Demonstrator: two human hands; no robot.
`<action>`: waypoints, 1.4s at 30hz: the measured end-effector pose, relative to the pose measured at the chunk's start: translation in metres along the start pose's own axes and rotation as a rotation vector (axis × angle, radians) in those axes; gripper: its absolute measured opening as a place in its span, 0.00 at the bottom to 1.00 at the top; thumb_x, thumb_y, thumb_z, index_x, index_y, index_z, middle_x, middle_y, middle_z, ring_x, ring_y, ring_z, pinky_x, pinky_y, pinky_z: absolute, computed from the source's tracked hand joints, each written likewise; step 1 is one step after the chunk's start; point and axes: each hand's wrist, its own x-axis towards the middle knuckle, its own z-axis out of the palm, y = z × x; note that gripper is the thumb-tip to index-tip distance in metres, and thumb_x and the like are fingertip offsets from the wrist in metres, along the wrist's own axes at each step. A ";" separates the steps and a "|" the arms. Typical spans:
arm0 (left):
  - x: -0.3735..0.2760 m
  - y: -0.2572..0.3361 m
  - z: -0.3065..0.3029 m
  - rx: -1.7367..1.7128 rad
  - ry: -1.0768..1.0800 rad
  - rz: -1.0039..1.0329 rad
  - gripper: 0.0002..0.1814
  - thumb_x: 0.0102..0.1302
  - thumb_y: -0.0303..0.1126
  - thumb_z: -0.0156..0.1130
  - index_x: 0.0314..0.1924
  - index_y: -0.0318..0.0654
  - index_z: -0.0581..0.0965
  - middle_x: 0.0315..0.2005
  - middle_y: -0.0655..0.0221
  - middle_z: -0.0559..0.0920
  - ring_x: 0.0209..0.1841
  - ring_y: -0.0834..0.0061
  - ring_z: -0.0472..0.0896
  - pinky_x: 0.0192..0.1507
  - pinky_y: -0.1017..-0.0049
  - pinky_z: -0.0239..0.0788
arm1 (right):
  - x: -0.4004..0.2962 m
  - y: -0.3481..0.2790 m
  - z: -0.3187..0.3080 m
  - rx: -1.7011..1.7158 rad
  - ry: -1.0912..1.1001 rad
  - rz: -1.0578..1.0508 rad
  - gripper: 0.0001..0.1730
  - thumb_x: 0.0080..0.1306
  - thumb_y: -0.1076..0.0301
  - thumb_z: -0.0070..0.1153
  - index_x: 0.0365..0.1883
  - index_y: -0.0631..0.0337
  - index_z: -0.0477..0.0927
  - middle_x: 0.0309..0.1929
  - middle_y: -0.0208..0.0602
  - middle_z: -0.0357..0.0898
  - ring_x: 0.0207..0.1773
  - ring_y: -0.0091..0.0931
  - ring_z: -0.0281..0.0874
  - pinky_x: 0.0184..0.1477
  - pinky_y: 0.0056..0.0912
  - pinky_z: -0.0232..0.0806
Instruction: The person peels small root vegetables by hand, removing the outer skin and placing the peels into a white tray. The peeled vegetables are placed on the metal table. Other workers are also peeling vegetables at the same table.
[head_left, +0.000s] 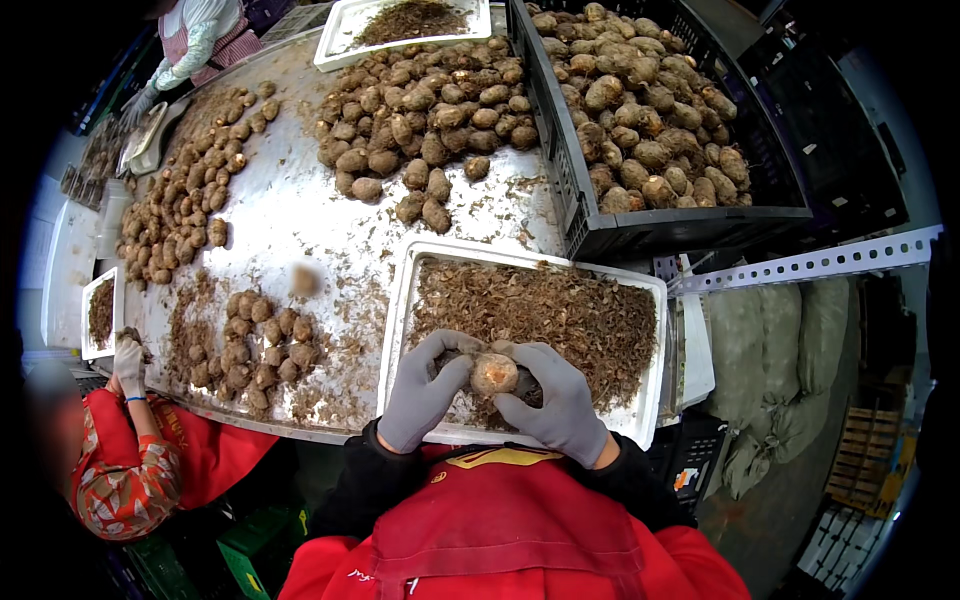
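Note:
My left hand (431, 386) and my right hand (553, 396), both in grey gloves, grip one brown taro corm (495, 373) between them. Its pale, orange-tinged end faces up. Both hands are over the near part of a white foam tray (656, 360) filled with brown fibrous peelings (540, 315). To the left on the metal table, a small heap of corms (262, 345) lies among loose scraps. A single blurred corm (304, 280) is above that heap; whether it touches the table I cannot tell.
A black plastic crate (675, 221) full of corms stands beyond the tray. A large corm pile (435, 105) and another pile (180, 202) cover parts of the metal table (300, 187). Co-workers (127, 457) stand at the left and far left (199, 41). A perforated metal bar (810, 262) juts out right.

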 end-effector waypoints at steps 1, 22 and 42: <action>0.000 0.000 0.001 -0.062 -0.006 -0.030 0.15 0.70 0.24 0.53 0.54 0.31 0.75 0.48 0.66 0.81 0.48 0.81 0.78 0.50 0.79 0.73 | 0.001 0.000 0.000 0.008 -0.007 -0.003 0.29 0.55 0.70 0.67 0.57 0.66 0.78 0.51 0.47 0.81 0.51 0.38 0.83 0.52 0.32 0.74; -0.004 -0.011 0.005 0.214 -0.106 -0.029 0.21 0.65 0.27 0.54 0.58 0.30 0.74 0.46 0.61 0.82 0.48 0.76 0.80 0.52 0.76 0.73 | -0.005 0.010 0.014 -0.158 -0.072 -0.027 0.29 0.56 0.68 0.67 0.58 0.61 0.78 0.45 0.45 0.78 0.43 0.43 0.81 0.44 0.39 0.75; 0.001 -0.019 -0.001 0.000 -0.127 0.003 0.18 0.77 0.34 0.50 0.59 0.28 0.73 0.47 0.66 0.78 0.46 0.80 0.76 0.50 0.77 0.69 | 0.004 0.007 -0.004 0.066 -0.049 0.275 0.20 0.66 0.65 0.62 0.53 0.68 0.82 0.41 0.43 0.86 0.40 0.26 0.85 0.45 0.27 0.75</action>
